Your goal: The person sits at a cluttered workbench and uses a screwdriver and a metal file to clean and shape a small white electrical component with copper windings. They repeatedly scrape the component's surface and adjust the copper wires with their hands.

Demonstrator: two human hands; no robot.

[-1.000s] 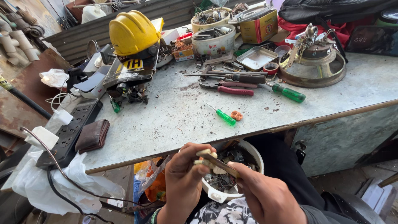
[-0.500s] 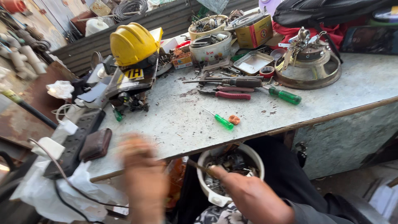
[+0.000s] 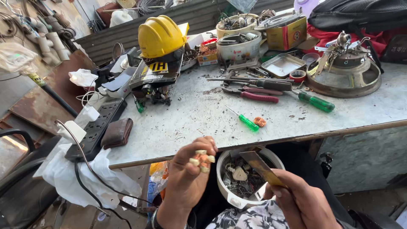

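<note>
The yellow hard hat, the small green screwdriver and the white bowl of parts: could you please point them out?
yellow hard hat (image 3: 160,36), head view, on its dome.
small green screwdriver (image 3: 248,123), head view, on its handle.
white bowl (image 3: 224,191), head view, on its left wall.

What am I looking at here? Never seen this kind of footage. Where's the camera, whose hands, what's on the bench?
There is no machine here: a person works with two bare hands, and the single camera sits on their head, looking down. The left hand pinches a small orange-and-cream part at its fingertips. The right hand holds a flat brass-coloured strip. Both hover over a white bowl of small metal scraps on the person's lap.

Ahead is a worn grey workbench. On it lie a yellow hard hat, a small green screwdriver, a larger green screwdriver, red-handled pliers, a round metal speaker frame, tins and tubs of parts, a black power strip and a brown wallet.
</note>
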